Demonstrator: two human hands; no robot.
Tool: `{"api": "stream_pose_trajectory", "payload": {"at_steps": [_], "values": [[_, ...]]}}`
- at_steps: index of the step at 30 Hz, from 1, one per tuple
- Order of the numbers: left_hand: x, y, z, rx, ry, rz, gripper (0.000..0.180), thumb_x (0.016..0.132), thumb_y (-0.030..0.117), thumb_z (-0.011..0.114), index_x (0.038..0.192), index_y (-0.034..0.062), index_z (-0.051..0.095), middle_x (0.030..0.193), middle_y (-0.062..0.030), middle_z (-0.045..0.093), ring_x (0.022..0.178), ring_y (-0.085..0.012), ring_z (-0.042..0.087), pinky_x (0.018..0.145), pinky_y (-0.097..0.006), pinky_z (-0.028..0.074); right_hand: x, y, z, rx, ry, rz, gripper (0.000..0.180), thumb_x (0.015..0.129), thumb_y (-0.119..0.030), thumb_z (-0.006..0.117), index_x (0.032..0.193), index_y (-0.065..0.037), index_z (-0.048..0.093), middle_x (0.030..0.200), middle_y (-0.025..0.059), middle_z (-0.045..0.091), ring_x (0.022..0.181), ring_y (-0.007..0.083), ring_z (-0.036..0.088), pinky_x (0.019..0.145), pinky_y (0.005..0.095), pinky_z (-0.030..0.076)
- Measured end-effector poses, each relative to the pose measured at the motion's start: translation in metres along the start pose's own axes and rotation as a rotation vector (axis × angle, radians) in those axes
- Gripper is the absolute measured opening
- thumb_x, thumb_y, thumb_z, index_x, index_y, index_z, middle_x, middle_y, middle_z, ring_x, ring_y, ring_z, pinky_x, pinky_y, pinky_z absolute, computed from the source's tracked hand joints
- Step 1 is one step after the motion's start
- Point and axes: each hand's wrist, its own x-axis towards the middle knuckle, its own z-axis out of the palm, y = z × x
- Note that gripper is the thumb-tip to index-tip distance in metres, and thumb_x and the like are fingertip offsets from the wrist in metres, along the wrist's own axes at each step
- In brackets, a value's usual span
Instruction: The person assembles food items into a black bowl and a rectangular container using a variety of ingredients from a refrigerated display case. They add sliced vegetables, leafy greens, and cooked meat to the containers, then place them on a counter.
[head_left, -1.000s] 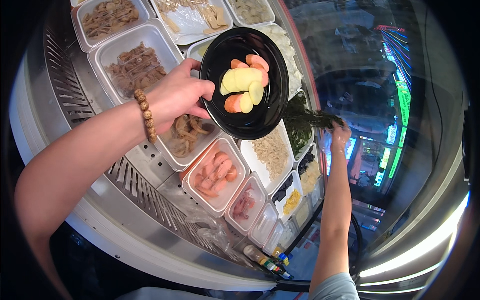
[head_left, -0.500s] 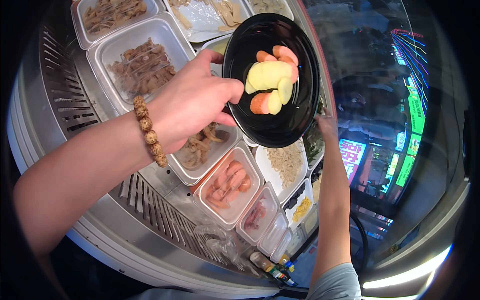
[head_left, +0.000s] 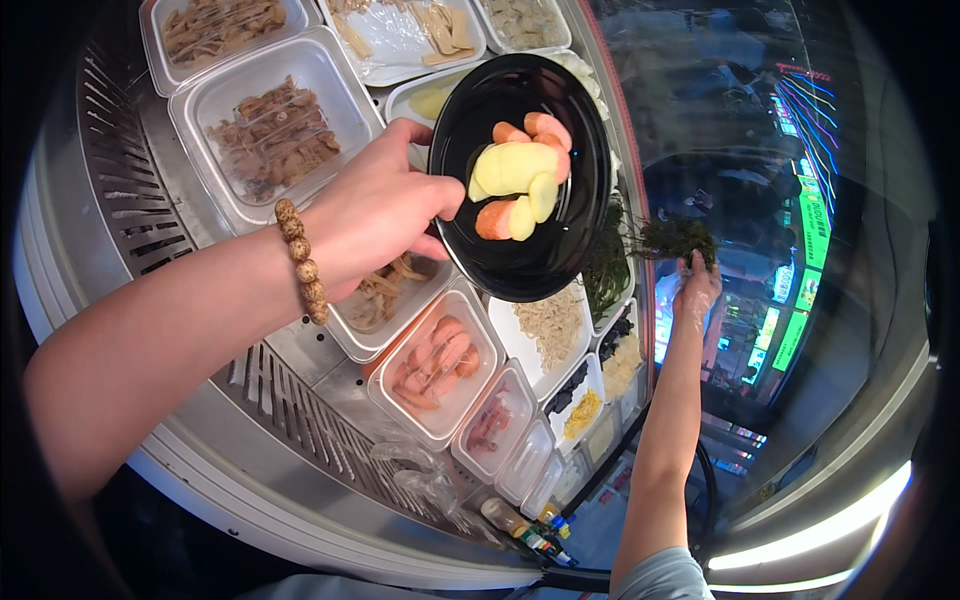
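Observation:
My left hand, with a beaded bracelet on its wrist, grips the near-left rim of a black bowl. The bowl is tipped toward me. In it lie pale yellow potato slices and orange-pink sausage pieces. To the right of the bowl, my right hand pinches a clump of dark green seaweed in the air near the glass. Strands trail from the clump toward a tray of the same seaweed, which the bowl partly covers.
Film-covered trays hold brown shredded food, pink sausages and pale shreds. A slotted metal grille runs along the near-left side. Curved glass stands at right, showing lit signs. Bottles stand at the lower end.
My right hand has come out from behind the bowl, moving right with seaweed lifted in its fingers. The bowl in my left hand has shifted slightly left and down.

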Motion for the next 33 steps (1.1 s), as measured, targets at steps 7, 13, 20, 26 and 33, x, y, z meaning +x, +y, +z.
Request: {"api": "stream_pose_trajectory", "payload": {"at_steps": [7, 13, 20, 26, 33], "values": [[0.010, -0.009, 0.010, 0.018, -0.003, -0.045, 0.066, 0.082, 0.004, 0.057, 0.141, -0.0013, 0.028, 0.104, -0.0120, 0.055, 0.084, -0.0160, 0.063, 0.071, -0.029, 0.059, -0.009, -0.066, -0.013, 0.193, -0.056, -0.175, 0.028, 0.090, 0.005, 0.061, 0.117, 0.001, 0.055, 0.110, 0.0128, 0.062, 0.094, 0.0211, 0.062, 0.078, 0.0317, 0.058], [0.046, -0.036, 0.042, 0.017, -0.046, -0.045, 0.066, 0.080, 0.005, 0.061, 0.138, -0.0003, 0.030, 0.105, -0.0140, 0.056, 0.088, -0.0190, 0.062, 0.069, -0.032, 0.059, -0.077, -0.164, 0.020, 0.315, -0.075, -0.083, 0.032, 0.089, 0.004, 0.063, 0.120, -0.001, 0.053, 0.110, 0.0112, 0.061, 0.093, 0.0219, 0.063, 0.086, 0.0320, 0.056], [0.016, -0.014, 0.042, -0.030, -0.097, -0.079, 0.063, 0.082, 0.004, 0.059, 0.138, 0.0020, 0.031, 0.106, -0.0124, 0.056, 0.092, -0.0191, 0.061, 0.072, -0.033, 0.058, -0.182, -0.148, 0.108, -0.312, -0.642, 0.027, 0.043, 0.084, -0.007, 0.073, 0.123, 0.002, 0.057, 0.106, 0.0098, 0.064, 0.094, 0.0155, 0.063, 0.084, 0.0296, 0.054], [0.004, -0.019, 0.006, -0.076, -0.093, -0.056, 0.063, 0.079, 0.002, 0.061, 0.135, 0.0013, 0.034, 0.102, -0.0121, 0.053, 0.091, -0.0186, 0.061, 0.071, -0.034, 0.060, -0.214, -0.131, 0.130, -0.385, -0.761, -0.085, 0.030, 0.087, -0.009, 0.069, 0.117, -0.004, 0.065, 0.107, 0.0094, 0.067, 0.096, 0.0165, 0.064, 0.081, 0.0314, 0.054], [-0.001, -0.010, -0.011, -0.074, -0.018, -0.080, 0.070, 0.080, 0.002, 0.059, 0.142, 0.0021, 0.027, 0.111, -0.0118, 0.058, 0.086, -0.0193, 0.066, 0.072, -0.029, 0.059, -0.184, -0.125, 0.123, -0.182, -0.598, -0.111, 0.018, 0.091, -0.008, 0.065, 0.107, 0.001, 0.068, 0.102, 0.0092, 0.068, 0.084, 0.0142, 0.065, 0.075, 0.0271, 0.055]]}}
